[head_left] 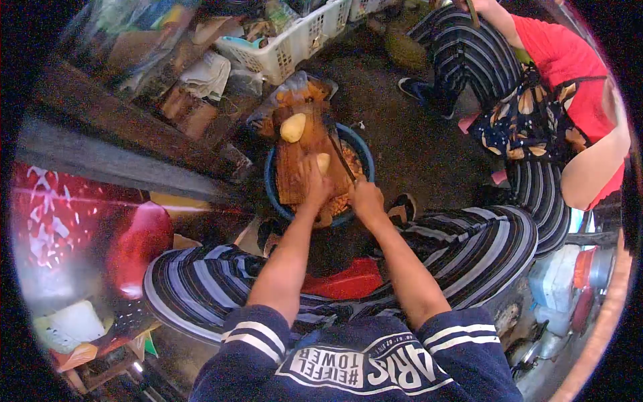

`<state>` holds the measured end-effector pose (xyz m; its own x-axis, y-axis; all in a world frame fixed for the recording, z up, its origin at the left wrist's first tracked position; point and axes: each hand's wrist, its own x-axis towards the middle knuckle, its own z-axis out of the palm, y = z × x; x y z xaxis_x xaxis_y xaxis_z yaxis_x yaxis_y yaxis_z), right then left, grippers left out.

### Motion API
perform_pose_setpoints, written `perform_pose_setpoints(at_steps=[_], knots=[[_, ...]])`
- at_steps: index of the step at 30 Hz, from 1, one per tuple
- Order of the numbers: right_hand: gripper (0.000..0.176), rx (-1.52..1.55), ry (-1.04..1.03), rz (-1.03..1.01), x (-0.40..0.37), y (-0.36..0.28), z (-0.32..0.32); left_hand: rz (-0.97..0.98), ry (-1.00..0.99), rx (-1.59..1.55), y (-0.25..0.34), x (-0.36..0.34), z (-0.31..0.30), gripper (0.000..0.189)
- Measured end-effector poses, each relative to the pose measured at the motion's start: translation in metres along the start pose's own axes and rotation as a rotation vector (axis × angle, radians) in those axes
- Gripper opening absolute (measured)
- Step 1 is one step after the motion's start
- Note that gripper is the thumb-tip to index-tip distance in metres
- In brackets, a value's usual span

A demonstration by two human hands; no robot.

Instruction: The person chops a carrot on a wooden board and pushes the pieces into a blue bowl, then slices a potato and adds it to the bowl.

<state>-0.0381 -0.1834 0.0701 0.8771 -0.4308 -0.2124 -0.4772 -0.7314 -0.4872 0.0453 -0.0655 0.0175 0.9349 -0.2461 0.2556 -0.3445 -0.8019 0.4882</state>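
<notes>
My left hand [315, 181] presses a pale yellow piece of peeled tuber [323, 163] down on a wooden cutting board [289, 171]. My right hand [367, 199] is closed around the handle of a long dark-bladed knife [342, 155], the blade pointing away from me just right of the piece. A larger peeled tuber [293, 127] lies farther up the board. The board rests across a blue basin [369, 153], where many small orange-yellow cut bits [340, 203] show around its edges. Beyond the board is a clear plastic bag [303, 90] with more orange pieces.
A white plastic crate [295, 53] stands at the back beside papers and clutter. At right another person in a red shirt [562, 53] sits close by. My knees in striped trousers flank the basin. A red low seat [345, 280] shows beneath me; containers [556, 278] stand at far right.
</notes>
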Motion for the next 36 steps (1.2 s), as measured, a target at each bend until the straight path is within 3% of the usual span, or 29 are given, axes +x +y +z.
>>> perform_pose_setpoints(at_steps=[1, 4, 10, 16, 22, 29, 36], knots=[[0.029, -0.023, 0.002, 0.013, 0.002, 0.003, 0.003, 0.186, -0.050, -0.080, -0.007, 0.000, -0.002, 0.057], [0.031, -0.074, 0.013, -0.004, 0.008, 0.016, 0.018, 0.285, -0.099, -0.287, -0.018, -0.001, -0.005, 0.058], [0.032, -0.096, -0.013, -0.081, 0.002, 0.014, 0.031, 0.110, -0.075, -0.455, -0.023, -0.015, 0.002, 0.054], [0.033, -0.014, 0.107, -0.118, 0.000, 0.003, 0.019, 0.146, -0.041, -0.474, -0.031, -0.016, 0.010, 0.045], [0.030, -0.019, 0.005, -0.134, 0.003, -0.003, 0.018, 0.118, -0.026, -0.397, -0.027, -0.015, 0.005, 0.044], [0.031, 0.014, 0.039, -0.117, 0.027, 0.003, 0.048, 0.090, -0.025, -0.479, -0.024, -0.015, 0.002, 0.044], [0.032, 0.089, 0.039, -0.137, 0.016, -0.008, 0.019, 0.128, 0.041, -0.466, -0.028, -0.031, 0.012, 0.043]])
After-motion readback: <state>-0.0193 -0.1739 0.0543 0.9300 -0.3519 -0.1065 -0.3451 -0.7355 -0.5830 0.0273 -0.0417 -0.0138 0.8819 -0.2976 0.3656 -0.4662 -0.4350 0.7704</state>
